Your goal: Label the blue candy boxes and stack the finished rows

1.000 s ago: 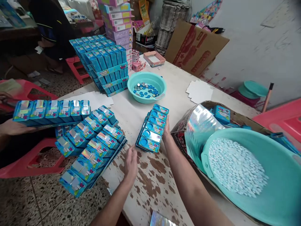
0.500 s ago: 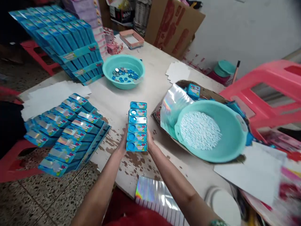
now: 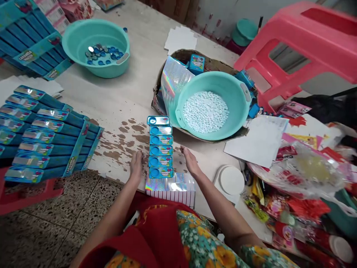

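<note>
A row of several blue open-topped candy boxes point(image 3: 160, 150) lies in a line on the worn white table point(image 3: 131, 100), its near end at the table's front edge above a stack of holographic cards point(image 3: 170, 187). My left hand point(image 3: 136, 166) rests flat on the table just left of the row, fingers stretched out, holding nothing. My right hand point(image 3: 190, 162) lies open just right of the row, a small gap between it and the boxes. Beyond the row, a teal basin of small white candies point(image 3: 211, 108) sits in a cardboard box.
Stacked trays of filled blue boxes point(image 3: 47, 132) overhang the table's left edge. A second teal basin with round blue and silver lids point(image 3: 96, 46) stands at the back left. A pink plastic stool point(image 3: 295, 48), white sheets point(image 3: 258, 139) and candy bags point(image 3: 301, 175) crowd the right.
Both hands held the row of boxes from the sides half a second ago; now they have let go and lie open beside it. The row sits nearer the table's front edge.
</note>
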The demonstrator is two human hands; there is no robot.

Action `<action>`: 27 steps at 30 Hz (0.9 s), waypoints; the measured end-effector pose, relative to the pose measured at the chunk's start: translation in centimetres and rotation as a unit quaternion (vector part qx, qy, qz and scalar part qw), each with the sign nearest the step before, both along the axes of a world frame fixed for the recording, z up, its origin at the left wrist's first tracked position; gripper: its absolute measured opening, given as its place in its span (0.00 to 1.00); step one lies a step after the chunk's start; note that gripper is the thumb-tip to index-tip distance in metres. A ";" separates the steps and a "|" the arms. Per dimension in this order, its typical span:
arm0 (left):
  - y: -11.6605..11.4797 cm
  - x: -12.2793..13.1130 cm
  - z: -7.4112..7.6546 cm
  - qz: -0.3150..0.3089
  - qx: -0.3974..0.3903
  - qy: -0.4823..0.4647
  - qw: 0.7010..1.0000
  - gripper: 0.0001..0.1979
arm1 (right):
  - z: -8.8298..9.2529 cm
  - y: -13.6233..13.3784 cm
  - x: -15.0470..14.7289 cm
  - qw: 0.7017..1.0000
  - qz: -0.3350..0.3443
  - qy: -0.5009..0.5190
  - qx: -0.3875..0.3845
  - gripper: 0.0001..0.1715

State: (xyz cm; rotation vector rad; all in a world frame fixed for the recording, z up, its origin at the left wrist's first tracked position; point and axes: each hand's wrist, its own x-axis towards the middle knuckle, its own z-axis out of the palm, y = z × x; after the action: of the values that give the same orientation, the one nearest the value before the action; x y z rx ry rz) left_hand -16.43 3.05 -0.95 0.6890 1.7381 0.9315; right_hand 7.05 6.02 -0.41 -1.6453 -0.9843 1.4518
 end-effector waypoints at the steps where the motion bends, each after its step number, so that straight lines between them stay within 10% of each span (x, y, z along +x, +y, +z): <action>1: -1.3 -0.7 -0.1 -0.018 -0.010 0.076 0.997 0.24 | -0.5 -1.0 2.0 0.997 0.007 -0.077 0.001 0.28; 5: -5.8 -0.7 1.3 -0.266 -0.031 0.156 0.951 0.16 | -2.8 -5.9 7.1 0.975 0.080 -0.199 -0.059 0.27; 10: -5.6 7.2 3.7 -0.494 0.109 0.105 0.857 0.17 | -2.9 -8.9 7.4 0.989 0.083 -0.088 -0.089 0.19; 14: -3.5 12.0 2.4 -0.541 0.107 0.197 0.811 0.12 | -1.5 -9.4 7.3 0.992 0.082 -0.095 -0.023 0.14; 20: -3.4 11.8 0.7 -0.551 0.110 0.223 0.797 0.12 | -0.9 -10.4 7.1 0.970 0.088 -0.213 0.082 0.16; 27: -3.5 11.8 0.9 -0.542 0.100 0.205 0.809 0.14 | 0.7 -12.0 5.7 0.808 0.232 -0.468 0.271 0.17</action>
State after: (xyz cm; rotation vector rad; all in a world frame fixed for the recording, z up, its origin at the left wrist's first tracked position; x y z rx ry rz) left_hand -4.64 -0.47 0.00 1.8629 1.2211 0.1322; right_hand 12.75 -5.98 0.24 -1.7005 -2.2292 0.3900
